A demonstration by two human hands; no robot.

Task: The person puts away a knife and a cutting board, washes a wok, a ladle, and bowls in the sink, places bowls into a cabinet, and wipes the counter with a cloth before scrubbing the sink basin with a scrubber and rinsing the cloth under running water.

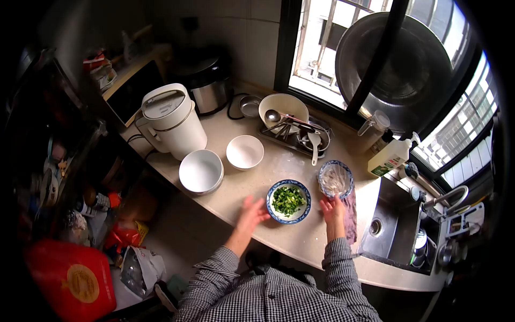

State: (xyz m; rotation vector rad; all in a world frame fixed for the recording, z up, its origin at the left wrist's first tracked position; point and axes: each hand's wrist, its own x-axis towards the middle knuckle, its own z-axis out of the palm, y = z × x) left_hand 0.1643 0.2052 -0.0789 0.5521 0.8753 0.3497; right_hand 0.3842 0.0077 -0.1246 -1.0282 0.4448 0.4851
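Observation:
A blue-and-white bowl (272, 214) of chopped greens (288, 200) stands near the counter's front edge. My left hand (251, 216) is just left of it, fingers apart and nothing in them. To the right, a second blue-patterned bowl (336, 179) has what looks like clear plastic film over pale contents. My right hand (333, 210) is at the near rim of this bowl with its fingers spread; whether the fingertips touch the rim I cannot tell. A purplish cloth (350, 217) lies beside my right hand, partly under the covered bowl.
Two white bowls, a larger one (201, 172) and a smaller one (245, 152), stand left of a tray of utensils (292, 140). Behind them is a white jug-shaped appliance (179, 126). A pump bottle (387, 158) stands near the sink (383, 209) on the right.

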